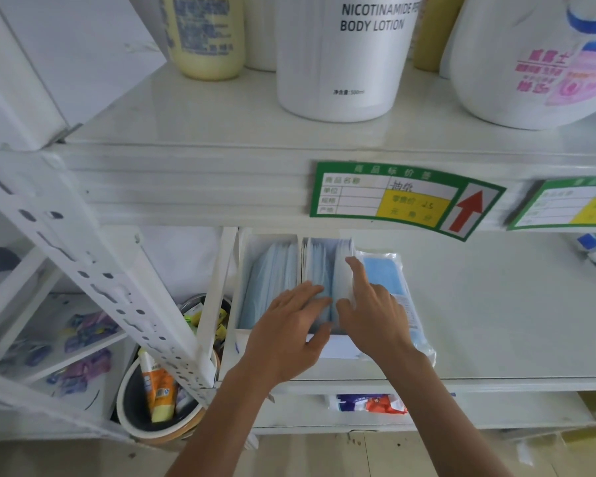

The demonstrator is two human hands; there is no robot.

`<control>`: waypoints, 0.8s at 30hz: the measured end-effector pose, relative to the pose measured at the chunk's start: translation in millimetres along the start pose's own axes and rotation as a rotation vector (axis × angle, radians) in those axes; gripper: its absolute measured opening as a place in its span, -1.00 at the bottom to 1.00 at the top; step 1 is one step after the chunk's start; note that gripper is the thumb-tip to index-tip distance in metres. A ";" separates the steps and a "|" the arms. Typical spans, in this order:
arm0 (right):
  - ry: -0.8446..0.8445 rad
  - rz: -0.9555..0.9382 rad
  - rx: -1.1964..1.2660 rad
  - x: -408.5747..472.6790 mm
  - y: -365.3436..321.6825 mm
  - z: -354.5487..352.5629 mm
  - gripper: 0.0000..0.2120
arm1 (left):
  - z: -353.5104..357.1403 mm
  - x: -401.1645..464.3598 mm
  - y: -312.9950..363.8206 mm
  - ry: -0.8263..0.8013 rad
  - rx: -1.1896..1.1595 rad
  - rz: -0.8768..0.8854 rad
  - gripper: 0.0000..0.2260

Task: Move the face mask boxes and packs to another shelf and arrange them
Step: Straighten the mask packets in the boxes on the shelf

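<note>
Left hand (291, 327) flat on boxed masks (319, 270); right hand (372, 313) pinches them; sealed pack (387, 280) alongside; bare shelf (496, 304) rightward.

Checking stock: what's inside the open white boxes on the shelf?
Both white boxes hold upright blue face masks. The left hand and right hand cover the front ones, so no count.

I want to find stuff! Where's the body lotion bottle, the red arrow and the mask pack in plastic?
Body lotion bottle (344, 63): head view, on its white front.
Red arrow (468, 211): head view, on its shaft.
Mask pack (384, 273): head view, on the blue masks inside.
</note>
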State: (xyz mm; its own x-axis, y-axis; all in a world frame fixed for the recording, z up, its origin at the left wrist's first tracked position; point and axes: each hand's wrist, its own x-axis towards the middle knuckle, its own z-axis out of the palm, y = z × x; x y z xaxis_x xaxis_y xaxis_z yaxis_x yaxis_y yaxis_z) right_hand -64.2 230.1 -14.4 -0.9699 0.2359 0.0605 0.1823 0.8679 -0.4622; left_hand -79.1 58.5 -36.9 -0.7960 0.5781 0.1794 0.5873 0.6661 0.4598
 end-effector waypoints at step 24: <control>0.022 -0.207 -0.052 6.8 4.9 17.4 -0.62 | -3.9 -0.9 -7.5 0.250 -0.203 -0.017 -0.76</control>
State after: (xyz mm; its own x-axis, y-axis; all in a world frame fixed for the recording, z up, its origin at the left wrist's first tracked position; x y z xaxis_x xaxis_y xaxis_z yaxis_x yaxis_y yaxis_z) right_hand -72.8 228.3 -31.6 -0.9838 0.0592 0.1690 -0.0119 0.9200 -0.3918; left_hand -83.4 51.1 -37.1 -0.8315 0.4172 0.3668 0.5525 0.5526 0.6241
